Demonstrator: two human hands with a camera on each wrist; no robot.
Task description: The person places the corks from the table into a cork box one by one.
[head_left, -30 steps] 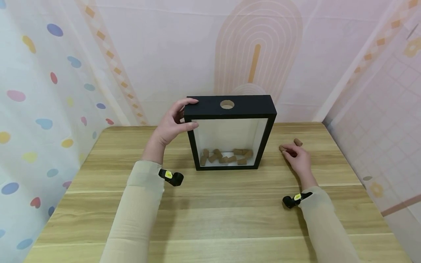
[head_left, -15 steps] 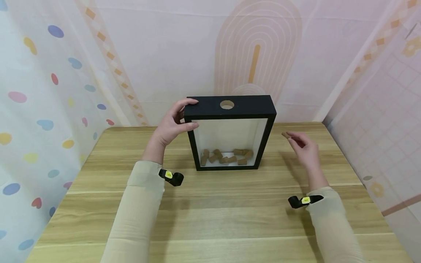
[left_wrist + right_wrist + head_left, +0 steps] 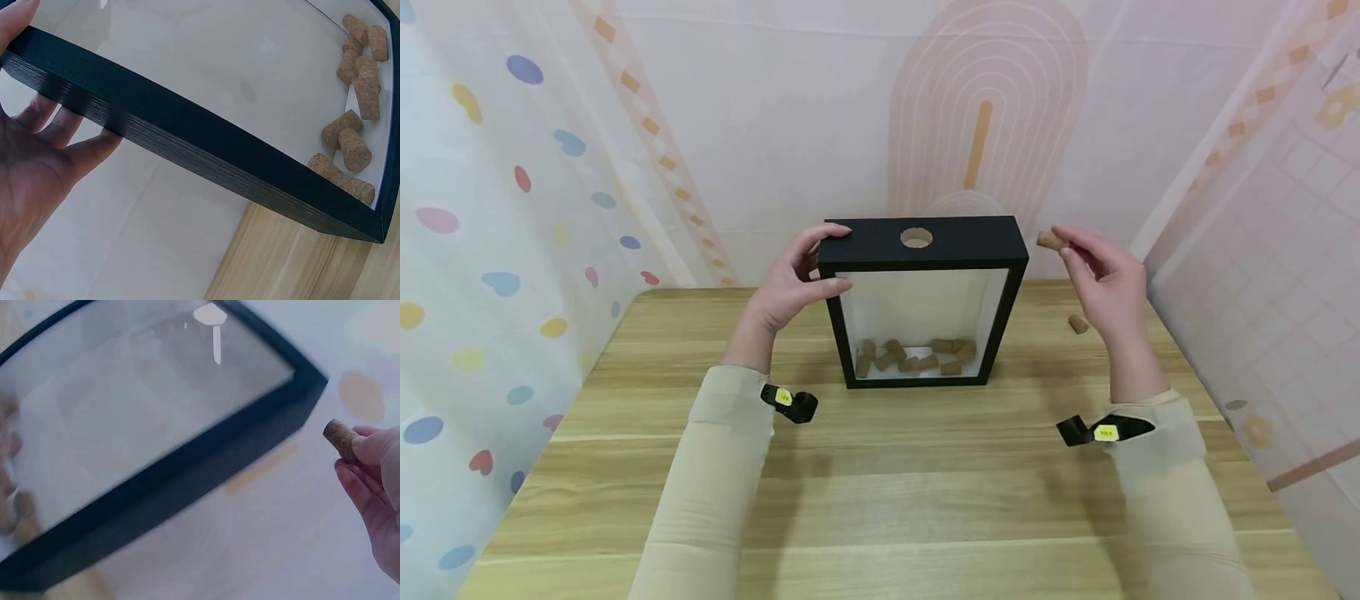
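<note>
Cork [image 3: 1050,241] pinched at end by right hand [image 3: 1105,283]: light, probably grippy. Left hand [image 3: 790,287] clasps frame [image 3: 925,246] corner; glass fragile.

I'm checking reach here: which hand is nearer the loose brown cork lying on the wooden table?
Right. The right hand hovers just above the loose brown cork; the left hand is across the black frame, gripping its corner.

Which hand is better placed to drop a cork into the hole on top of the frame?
Right. The right hand pinches a cork near the hole; the left hand grips the frame corner.
</note>
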